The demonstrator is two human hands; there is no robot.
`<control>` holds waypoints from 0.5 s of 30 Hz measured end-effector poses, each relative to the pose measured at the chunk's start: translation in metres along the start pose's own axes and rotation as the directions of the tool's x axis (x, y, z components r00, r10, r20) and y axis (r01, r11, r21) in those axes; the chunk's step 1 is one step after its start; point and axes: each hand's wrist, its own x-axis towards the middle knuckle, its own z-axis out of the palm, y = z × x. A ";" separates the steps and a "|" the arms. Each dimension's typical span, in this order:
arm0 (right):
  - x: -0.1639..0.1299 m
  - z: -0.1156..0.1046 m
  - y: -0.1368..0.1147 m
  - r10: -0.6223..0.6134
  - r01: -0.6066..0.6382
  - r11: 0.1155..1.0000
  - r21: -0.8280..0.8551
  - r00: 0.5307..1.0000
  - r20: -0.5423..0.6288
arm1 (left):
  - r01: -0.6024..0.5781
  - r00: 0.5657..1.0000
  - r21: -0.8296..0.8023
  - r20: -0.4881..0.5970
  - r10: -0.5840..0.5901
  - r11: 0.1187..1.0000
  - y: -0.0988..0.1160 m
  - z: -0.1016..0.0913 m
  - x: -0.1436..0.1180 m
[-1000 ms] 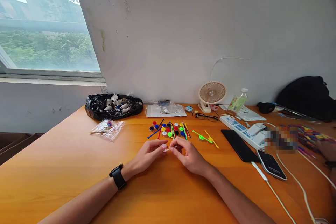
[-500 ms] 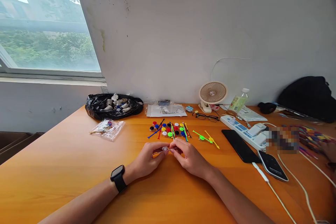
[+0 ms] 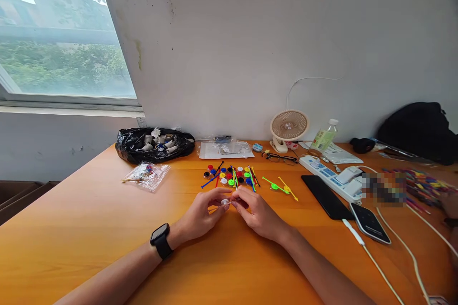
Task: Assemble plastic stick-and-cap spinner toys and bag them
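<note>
My left hand [image 3: 201, 210], with a dark watch on the wrist, is closed on a small white plastic spinner [image 3: 224, 202], whose round hub shows between thumb and fingers. From the other side my right hand [image 3: 256, 213] pinches the thin arrow of the same spinner, though its fingers partly hide the grip. Just beyond the fingertips lie several round plastic bases [image 3: 223, 181] in various colours, with thin plastic arrows such as a blue one [image 3: 208, 183] among them. To their right, a green spinner [image 3: 275, 186] and a yellow spinner [image 3: 287, 189] each have an arrow across a round base.
A clear bag of small parts [image 3: 146, 176] and a black plastic bag [image 3: 125, 145] lie left. Behind are glasses [image 3: 281, 158], a fan [image 3: 289, 125] and a bottle [image 3: 324, 138]. A power strip [image 3: 327, 175], phone [image 3: 325, 196] and cables occupy the right, where another person's hand [image 3: 449, 204] shows.
The camera view has shifted very slightly. Both hands stay in the same place with the white spinner, its hub a little more plainly visible now.
</note>
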 end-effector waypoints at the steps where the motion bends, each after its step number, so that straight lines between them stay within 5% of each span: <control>1: 0.000 0.000 0.000 0.007 -0.007 1.000 0.013 1.000 -0.010 | 0.019 1.000 -0.053 0.009 -0.018 0.998 0.001 -0.001 0.000; 7: 0.003 -0.002 0.002 0.019 -0.013 0.996 0.093 0.998 -0.068 | 0.217 0.976 -0.287 0.055 -0.210 0.933 -0.001 -0.010 0.004; 15: -0.001 -0.010 0.000 -0.011 0.009 1.000 -0.009 0.980 -0.199 | 0.197 0.978 -0.408 0.022 -0.207 0.891 -0.003 -0.010 0.005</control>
